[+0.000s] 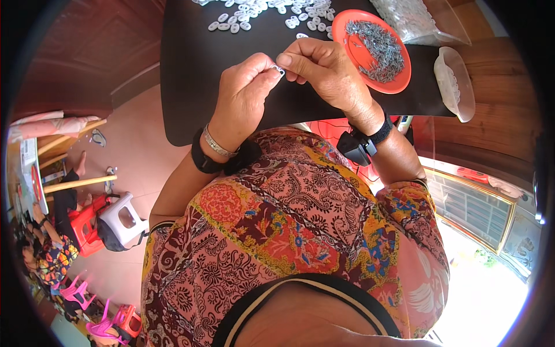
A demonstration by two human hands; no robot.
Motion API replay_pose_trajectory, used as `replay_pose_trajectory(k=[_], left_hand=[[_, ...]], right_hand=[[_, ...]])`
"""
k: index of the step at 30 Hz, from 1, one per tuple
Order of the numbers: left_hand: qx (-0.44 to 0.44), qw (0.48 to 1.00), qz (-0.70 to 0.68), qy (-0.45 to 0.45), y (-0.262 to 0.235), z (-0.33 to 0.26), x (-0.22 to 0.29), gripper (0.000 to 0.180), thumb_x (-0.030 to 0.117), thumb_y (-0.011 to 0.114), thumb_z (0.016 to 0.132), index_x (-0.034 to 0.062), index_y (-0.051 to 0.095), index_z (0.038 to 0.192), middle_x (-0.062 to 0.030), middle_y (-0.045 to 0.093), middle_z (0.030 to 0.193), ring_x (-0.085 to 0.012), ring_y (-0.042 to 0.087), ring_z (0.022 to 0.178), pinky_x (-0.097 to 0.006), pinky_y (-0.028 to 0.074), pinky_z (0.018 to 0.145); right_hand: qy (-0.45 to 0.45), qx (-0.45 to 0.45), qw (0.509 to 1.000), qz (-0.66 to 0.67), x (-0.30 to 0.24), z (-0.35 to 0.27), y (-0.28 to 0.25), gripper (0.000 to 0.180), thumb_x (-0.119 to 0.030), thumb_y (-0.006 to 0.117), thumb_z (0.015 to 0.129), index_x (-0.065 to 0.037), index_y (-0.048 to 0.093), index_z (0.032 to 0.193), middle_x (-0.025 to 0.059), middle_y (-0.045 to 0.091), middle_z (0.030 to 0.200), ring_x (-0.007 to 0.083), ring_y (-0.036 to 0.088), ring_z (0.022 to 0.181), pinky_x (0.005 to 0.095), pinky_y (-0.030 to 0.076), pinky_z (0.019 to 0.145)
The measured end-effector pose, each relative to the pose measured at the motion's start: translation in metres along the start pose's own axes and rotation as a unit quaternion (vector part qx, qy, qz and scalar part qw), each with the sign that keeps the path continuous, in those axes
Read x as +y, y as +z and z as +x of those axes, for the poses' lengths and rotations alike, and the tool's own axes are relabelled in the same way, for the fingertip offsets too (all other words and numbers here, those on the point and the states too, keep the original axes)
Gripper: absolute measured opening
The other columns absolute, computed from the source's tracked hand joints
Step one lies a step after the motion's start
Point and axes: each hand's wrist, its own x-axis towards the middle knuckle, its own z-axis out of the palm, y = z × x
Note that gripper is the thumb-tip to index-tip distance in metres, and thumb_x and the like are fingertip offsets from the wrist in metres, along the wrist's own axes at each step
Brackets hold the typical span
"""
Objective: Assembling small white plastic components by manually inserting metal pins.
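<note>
Blouse: my patterned blouse (277, 202) filled the foreground, close against the table's near edge, presumably for short reach.
Table: the dark table (193, 75) lay beneath both hands; its plain surface probably made pale parts easy to spot.
Plate: the red plate (354, 55) stood beyond my right wrist, its rim likely meant to contain the loose grey metal pieces (381, 52).
Right hand: thumb and forefinger of my right hand (329, 72) were drawn together beside the left fingertips; I could not tell whether they held anything.
Left hand: my left hand (244, 87) was closed in a pinch, apparently for fine control.
Tub: the translucent tub (467, 95) sat by the table's right edge, holding white parts.
Heap: white oval pieces (245, 10) lay spread at the far side, seemingly to leave working room.
Held piece: one small white piece (279, 70) projected from my left pinch, exposed toward the right fingers.
</note>
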Motion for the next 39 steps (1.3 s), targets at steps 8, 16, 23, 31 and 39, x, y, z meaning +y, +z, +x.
replay_pose_trajectory(k=[8, 16, 23, 31, 39], left_hand=[[0.001, 1.000, 0.019, 0.021, 0.000, 0.002, 0.001, 0.013, 0.006, 0.052, 0.086, -0.0032, 0.049, 0.077, -0.0059, 0.039, 0.059, -0.0097, 0.034, 0.055, -0.027, 0.033, 0.049], [0.007, 1.000, -0.009, -0.006, -0.004, 0.006, -0.006, 0.016, 0.009, 0.053, 0.087, -0.0027, 0.052, 0.076, -0.0012, 0.044, 0.058, -0.0073, 0.035, 0.055, -0.024, 0.032, 0.050], [0.006, 0.996, -0.073, -0.045, -0.016, 0.007, -0.002, 0.015, 0.013, 0.052, 0.090, 0.0023, 0.056, 0.080, 0.0038, 0.046, 0.061, -0.0030, 0.040, 0.054, -0.019, 0.032, 0.049], [-0.029, 0.995, -0.065, -0.063, -0.013, 0.001, -0.007, 0.016, 0.014, 0.053, 0.089, 0.0000, 0.056, 0.082, 0.0038, 0.045, 0.065, -0.0035, 0.038, 0.059, -0.021, 0.032, 0.052], [-0.028, 0.996, -0.075, -0.047, -0.012, 0.000, -0.005, 0.015, 0.012, 0.052, 0.089, 0.0005, 0.054, 0.080, 0.0040, 0.044, 0.063, -0.0031, 0.037, 0.057, -0.021, 0.031, 0.051]], right_hand=[[-0.054, 0.033, 0.997, -0.052, 0.000, -0.002, 0.003, 0.020, -0.019, 0.059, 0.093, -0.001, 0.065, 0.090, -0.0012, 0.059, 0.071, 0.0048, 0.052, 0.067, 0.0209, 0.044, 0.061], [-0.050, 0.014, 0.996, -0.077, 0.007, 0.006, 0.006, 0.022, -0.020, 0.057, 0.094, 0.000, 0.066, 0.096, -0.0001, 0.060, 0.075, 0.0057, 0.053, 0.070, 0.0209, 0.045, 0.064], [0.005, 0.014, 0.999, 0.035, 0.002, 0.016, -0.008, 0.029, -0.026, 0.055, 0.094, -0.001, 0.066, 0.101, 0.0022, 0.065, 0.080, 0.0082, 0.057, 0.072, 0.0225, 0.048, 0.068], [-0.046, -0.035, 0.998, 0.026, 0.001, 0.010, 0.000, 0.020, -0.019, 0.059, 0.093, -0.003, 0.066, 0.103, -0.0017, 0.063, 0.082, 0.0051, 0.053, 0.075, 0.0204, 0.044, 0.070], [-0.002, -0.032, 0.999, 0.025, -0.002, 0.008, 0.006, 0.019, -0.018, 0.057, 0.094, 0.000, 0.062, 0.091, -0.0015, 0.058, 0.077, 0.0063, 0.052, 0.074, 0.0221, 0.044, 0.068]])
